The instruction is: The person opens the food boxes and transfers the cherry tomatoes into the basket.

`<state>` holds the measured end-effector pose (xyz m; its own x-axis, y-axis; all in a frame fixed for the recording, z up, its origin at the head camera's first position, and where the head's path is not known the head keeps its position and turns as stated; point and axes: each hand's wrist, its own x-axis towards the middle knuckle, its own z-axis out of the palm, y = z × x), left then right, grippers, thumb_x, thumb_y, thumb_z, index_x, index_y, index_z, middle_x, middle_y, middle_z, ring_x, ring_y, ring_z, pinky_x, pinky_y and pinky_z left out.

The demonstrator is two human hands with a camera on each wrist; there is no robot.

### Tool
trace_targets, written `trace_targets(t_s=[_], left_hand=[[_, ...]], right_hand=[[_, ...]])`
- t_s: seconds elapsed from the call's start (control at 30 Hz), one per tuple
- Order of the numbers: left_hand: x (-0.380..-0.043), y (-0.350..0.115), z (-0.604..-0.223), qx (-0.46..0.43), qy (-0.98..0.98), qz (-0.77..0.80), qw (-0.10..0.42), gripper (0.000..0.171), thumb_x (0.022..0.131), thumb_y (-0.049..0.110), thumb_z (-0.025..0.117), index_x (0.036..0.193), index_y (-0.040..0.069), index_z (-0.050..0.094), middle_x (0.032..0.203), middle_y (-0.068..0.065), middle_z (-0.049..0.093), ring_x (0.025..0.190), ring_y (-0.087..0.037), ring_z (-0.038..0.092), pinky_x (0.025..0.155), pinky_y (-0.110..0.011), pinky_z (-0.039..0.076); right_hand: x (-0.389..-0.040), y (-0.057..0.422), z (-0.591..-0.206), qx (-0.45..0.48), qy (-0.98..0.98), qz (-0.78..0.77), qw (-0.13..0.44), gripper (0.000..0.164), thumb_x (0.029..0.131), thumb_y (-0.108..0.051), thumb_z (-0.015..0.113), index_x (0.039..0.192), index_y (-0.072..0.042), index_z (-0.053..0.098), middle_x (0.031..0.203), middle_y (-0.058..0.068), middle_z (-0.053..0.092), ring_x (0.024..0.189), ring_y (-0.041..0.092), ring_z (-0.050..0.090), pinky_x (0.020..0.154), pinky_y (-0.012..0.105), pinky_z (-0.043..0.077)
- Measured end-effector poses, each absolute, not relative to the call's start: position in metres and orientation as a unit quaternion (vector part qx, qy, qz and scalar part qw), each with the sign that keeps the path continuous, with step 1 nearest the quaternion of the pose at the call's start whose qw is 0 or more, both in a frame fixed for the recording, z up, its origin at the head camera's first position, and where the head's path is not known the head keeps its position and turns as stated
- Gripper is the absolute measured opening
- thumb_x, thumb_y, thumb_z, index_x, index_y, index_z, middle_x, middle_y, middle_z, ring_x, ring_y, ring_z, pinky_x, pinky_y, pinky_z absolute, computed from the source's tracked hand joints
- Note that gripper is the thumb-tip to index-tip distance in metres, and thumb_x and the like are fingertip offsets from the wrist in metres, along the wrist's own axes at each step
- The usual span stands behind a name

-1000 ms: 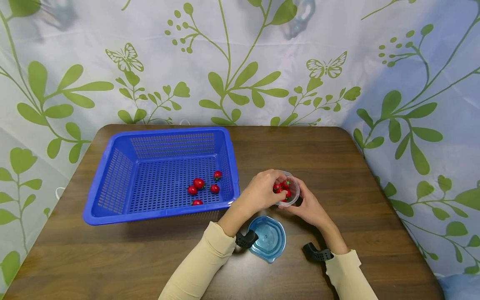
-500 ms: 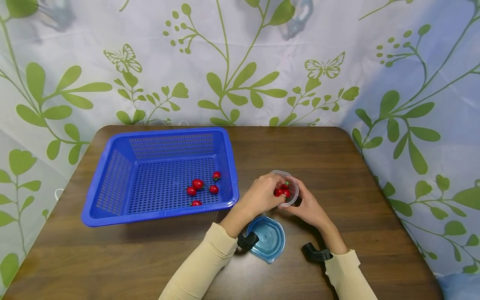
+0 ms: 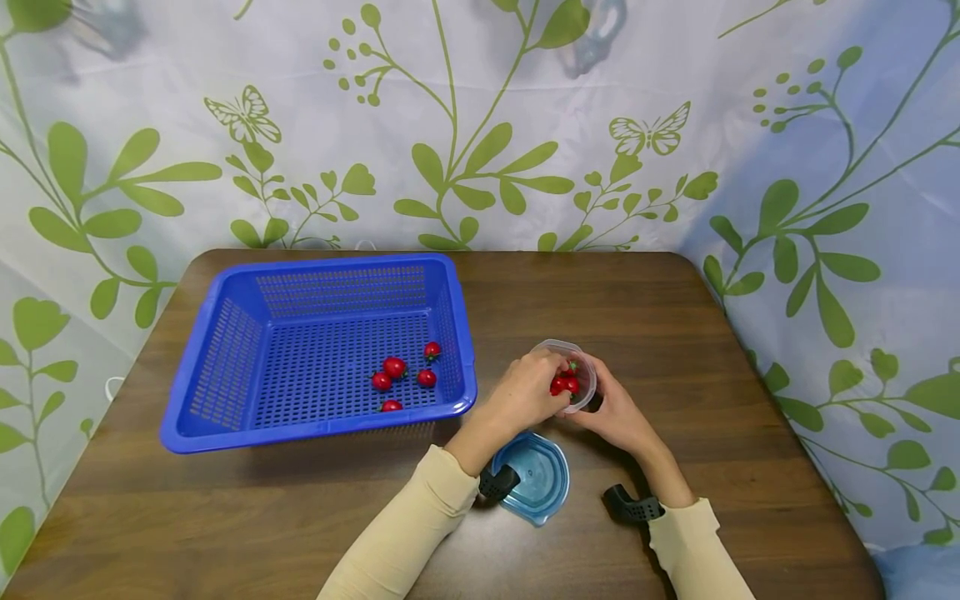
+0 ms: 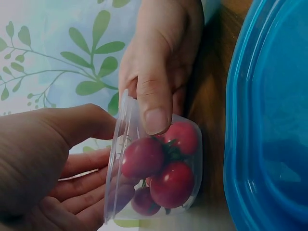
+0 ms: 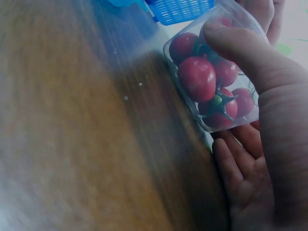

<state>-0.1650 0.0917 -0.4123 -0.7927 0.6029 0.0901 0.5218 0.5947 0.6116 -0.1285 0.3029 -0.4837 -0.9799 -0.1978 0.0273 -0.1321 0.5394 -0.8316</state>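
My right hand (image 3: 618, 412) grips a small clear plastic container (image 3: 587, 382), thumb on one wall and fingers about the other side. Several cherry tomatoes (image 5: 197, 79) with green stems lie inside it. In the left wrist view the container is tipped, its mouth facing my left hand (image 4: 62, 163). The left fingers reach fairly straight to the mouth, with the thumb at the rim; the fingertips are partly hidden and I see nothing pinched between them. Below the left wrist a translucent blue lid (image 3: 536, 479) with a tab lies on the table.
A blue perforated basket (image 3: 322, 429) stands on the left of the brown wooden table (image 3: 622, 292), with several cherry tomatoes (image 3: 394, 367) in its right part. Patterned cloth (image 3: 517, 100) hangs behind the table and along its sides.
The container has tilted slightly toward the left. My left hand has shifted a little, its thumb going from over the tomatoes to the near rim. The right hand keeps its grip.
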Motion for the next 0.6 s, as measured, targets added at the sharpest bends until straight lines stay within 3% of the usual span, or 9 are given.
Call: trace_targets(t_s=[0.23,0.6], left_hand=[[-0.1654,0.0957,-0.4153,0.303,0.899,0.313,0.038,0.018,0.087,0.018,0.078,0.102,0.008,0.075,0.098,-0.004,0.069,0.081,-0.013,0.062,0.071,-0.025,0.056],[-0.1643,0.1017,-0.4149,0.281,0.906,0.313,0.042,0.019,0.088,0.020,0.080,0.102,0.008,0.076,0.098,-0.003,0.070,0.082,-0.013,0.065,0.077,-0.027,0.059]], right_hand=[[-0.1284,0.3013,-0.4819,-0.100,0.877,-0.468,0.036,0.093,0.084,-0.017,0.086,0.159,-0.014,0.032,0.156,0.016,0.045,0.141,0.041,0.046,0.114,0.064,0.037],[-0.1289,0.3010,-0.4819,-0.102,0.876,-0.470,0.030,0.094,0.082,-0.016,0.087,0.158,-0.014,0.032,0.156,0.015,0.045,0.140,0.040,0.047,0.115,0.063,0.037]])
